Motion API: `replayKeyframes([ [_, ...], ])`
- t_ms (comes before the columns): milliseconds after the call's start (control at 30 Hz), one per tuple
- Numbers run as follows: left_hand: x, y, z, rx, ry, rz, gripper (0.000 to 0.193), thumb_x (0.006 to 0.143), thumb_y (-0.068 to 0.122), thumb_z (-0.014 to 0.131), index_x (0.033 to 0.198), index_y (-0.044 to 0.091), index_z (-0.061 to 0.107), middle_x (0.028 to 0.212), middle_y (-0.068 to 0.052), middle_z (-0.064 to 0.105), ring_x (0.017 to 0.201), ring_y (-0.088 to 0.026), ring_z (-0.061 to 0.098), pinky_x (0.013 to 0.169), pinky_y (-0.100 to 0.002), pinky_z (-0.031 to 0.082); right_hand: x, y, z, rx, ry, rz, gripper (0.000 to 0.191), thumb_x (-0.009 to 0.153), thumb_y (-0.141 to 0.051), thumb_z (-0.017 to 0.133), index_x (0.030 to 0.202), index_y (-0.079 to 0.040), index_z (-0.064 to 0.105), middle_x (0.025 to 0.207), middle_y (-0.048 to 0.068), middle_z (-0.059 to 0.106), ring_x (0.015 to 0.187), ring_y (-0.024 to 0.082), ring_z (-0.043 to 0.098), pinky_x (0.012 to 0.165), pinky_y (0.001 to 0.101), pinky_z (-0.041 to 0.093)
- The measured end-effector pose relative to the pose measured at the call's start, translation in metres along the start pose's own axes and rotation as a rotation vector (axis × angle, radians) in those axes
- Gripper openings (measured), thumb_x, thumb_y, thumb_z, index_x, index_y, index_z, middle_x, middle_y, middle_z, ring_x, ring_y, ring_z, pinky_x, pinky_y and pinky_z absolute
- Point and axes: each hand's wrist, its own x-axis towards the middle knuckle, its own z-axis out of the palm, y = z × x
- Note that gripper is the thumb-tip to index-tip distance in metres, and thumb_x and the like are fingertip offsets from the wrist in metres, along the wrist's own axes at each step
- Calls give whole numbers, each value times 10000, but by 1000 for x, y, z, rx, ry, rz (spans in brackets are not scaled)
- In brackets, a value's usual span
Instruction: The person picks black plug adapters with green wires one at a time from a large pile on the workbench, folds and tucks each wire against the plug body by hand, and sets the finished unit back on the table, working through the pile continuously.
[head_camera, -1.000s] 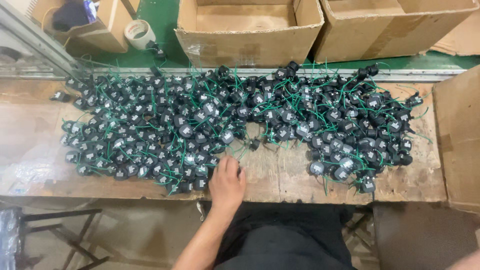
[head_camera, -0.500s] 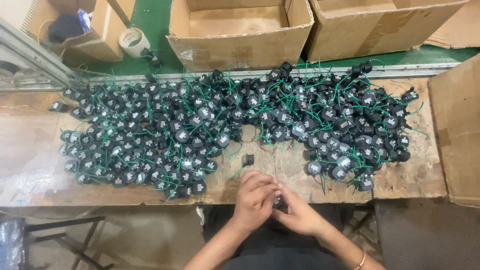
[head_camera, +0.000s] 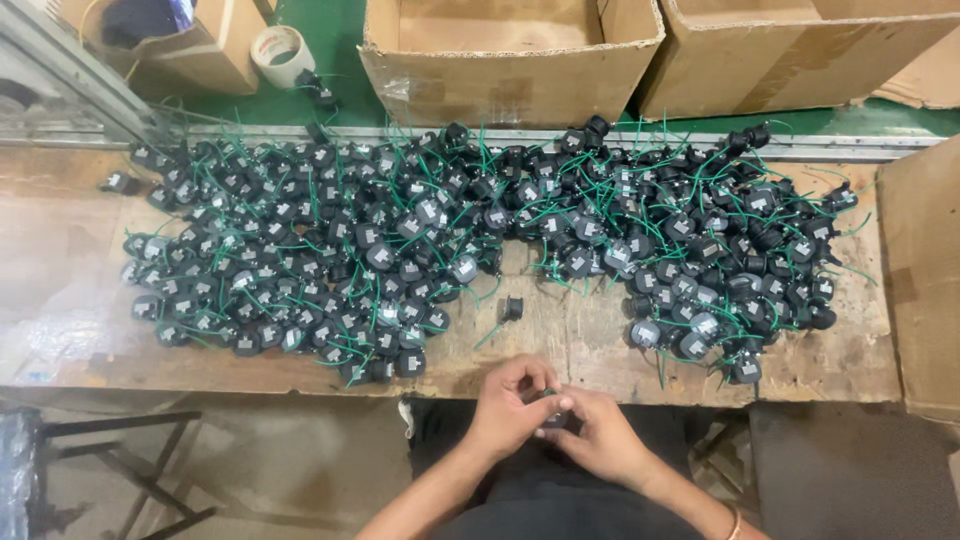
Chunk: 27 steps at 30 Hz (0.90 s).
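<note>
at 6 o'clock of the tabletop (head_camera: 600, 350), left hand (head_camera: 510, 410) and right hand (head_camera: 598, 440) have now met, fingers clenched together on one small black part (head_camera: 556, 418) taken from the pile (head_camera: 400, 250).

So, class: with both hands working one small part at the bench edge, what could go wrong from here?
1. The part pinched between the left hand and right hand sits past the workbench edge; a slip likely drops it into the lap or onto the floor.
2. Green wires in the pile look tangled, so pulling one may drag neighbours off.
</note>
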Motion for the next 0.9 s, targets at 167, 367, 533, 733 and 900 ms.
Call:
replayKeyframes([
  [167, -4, 7, -9, 56, -11, 38, 207, 757, -27, 816, 806, 48, 629, 958, -32, 699, 907, -146, 677, 792, -313, 557, 1, -6, -5, 83, 160, -247, 386, 755, -75, 820, 1113, -15, 689, 1074, 143, 749, 986, 281, 737, 856, 366, 555],
  [367, -2, 24, -5, 435, 36, 373, 189, 711, -24, 841, 815, 58, 707, 886, -62, 751, 857, -253, 704, 826, -379, 551, -6, 5, -1, 120, 70, 53, 339, 749, -85, 862, 1063, -23, 749, 1009, 122, 778, 938, 252, 757, 862, 352, 588],
  [533, -7, 27, 9, 560, 108, 511, 174, 760, -13, 820, 872, 100, 749, 867, -49, 721, 845, -242, 701, 988, -423, 584, -7, 5, -2, 129, 180, -131, 488, 677, -37, 820, 1147, 15, 698, 1166, 149, 749, 1096, 284, 725, 954, 373, 542],
  [733, 2, 34, -23, 558, 229, 453, 298, 692, 127, 907, 909, 68, 711, 882, -77, 738, 832, -284, 718, 775, -379, 571, -5, -9, -13, 97, 254, -245, 340, 737, -51, 856, 1026, -38, 679, 1168, 122, 745, 1173, 293, 706, 995, 388, 538],
  [900, 15, 27, -44, 1105, 404, 344, 238, 763, 148, 803, 973, 60, 735, 1073, -86, 712, 946, -320, 660, 802, -420, 534, -3, -16, -15, 38, 334, -282, 390, 748, -6, 806, 1098, -44, 638, 1179, 115, 703, 1184, 300, 670, 992, 384, 519],
])
